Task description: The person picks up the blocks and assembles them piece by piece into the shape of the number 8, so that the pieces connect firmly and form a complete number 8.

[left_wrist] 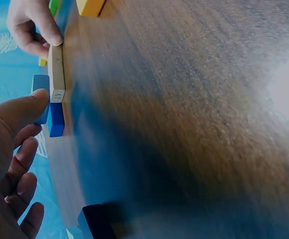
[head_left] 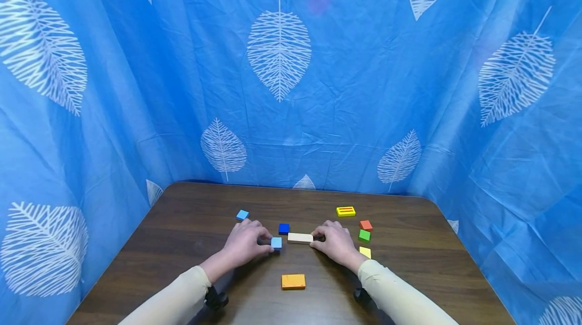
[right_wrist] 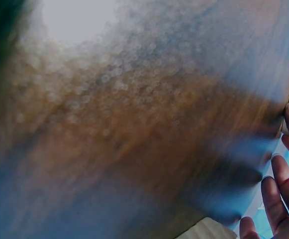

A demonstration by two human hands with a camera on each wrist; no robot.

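Between thumb and fingers, my left hand pinches a light blue block, also seen in the left wrist view as a block under the thumb. My right hand pinches the right end of a long pale wooden block. In the left wrist view this wooden block lies close against a dark blue block; the head view has the dark blue block at its back left. Whether the light blue block touches the table I cannot tell. The right wrist view is mostly blurred tabletop.
An orange block lies near the front of the brown table. A second light blue block is behind my left hand. On the right are a red-striped yellow block, a red, a green and a pale yellow block.
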